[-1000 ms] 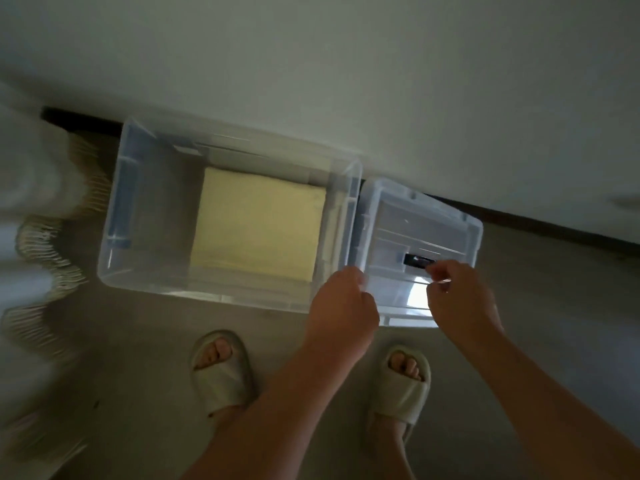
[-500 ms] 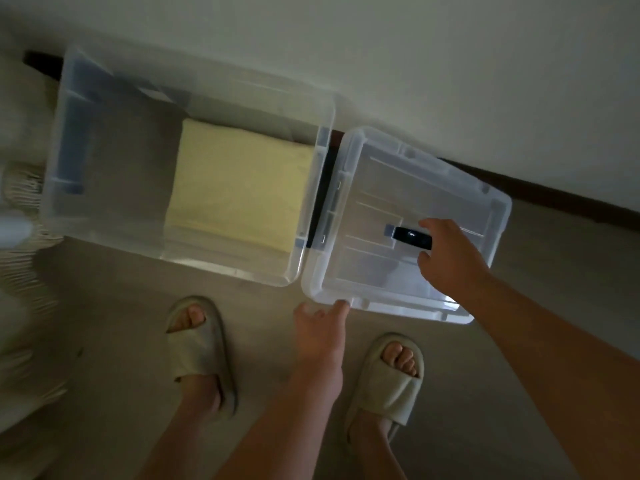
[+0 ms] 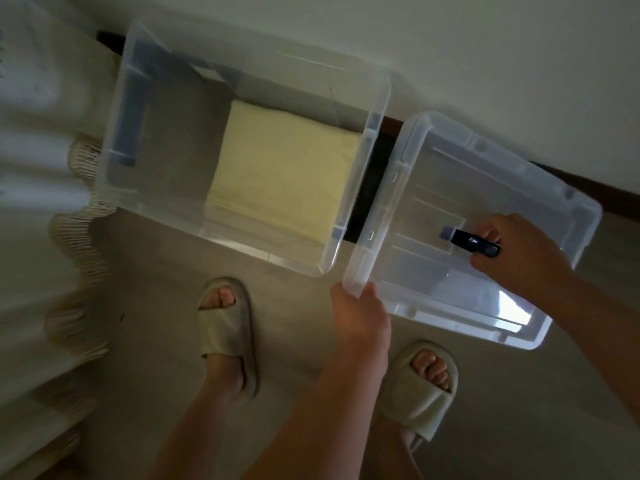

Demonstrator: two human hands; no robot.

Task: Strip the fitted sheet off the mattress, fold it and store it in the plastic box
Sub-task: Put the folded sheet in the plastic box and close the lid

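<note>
A clear plastic box [image 3: 377, 109] stands on the floor against the wall. A folded pale yellow sheet [image 3: 280, 178] lies flat in its right half. The clear lid [image 3: 450, 188] is to the right of the box, tilted. My left hand [image 3: 360, 313] grips the lid's near left corner. My right hand [image 3: 519, 258] holds the black handle [image 3: 474, 244] at the lid's middle.
White fabric with a fringed edge [image 3: 79, 237] hangs along the left. My two feet in pale slippers [image 3: 228, 327] stand on the beige floor just in front of the box. A dark skirting strip [image 3: 588, 192] runs along the wall behind the lid.
My left hand has closed on the lid's near left corner, which it only touched before. The lid now sits further right of the box, and the view has moved closer.
</note>
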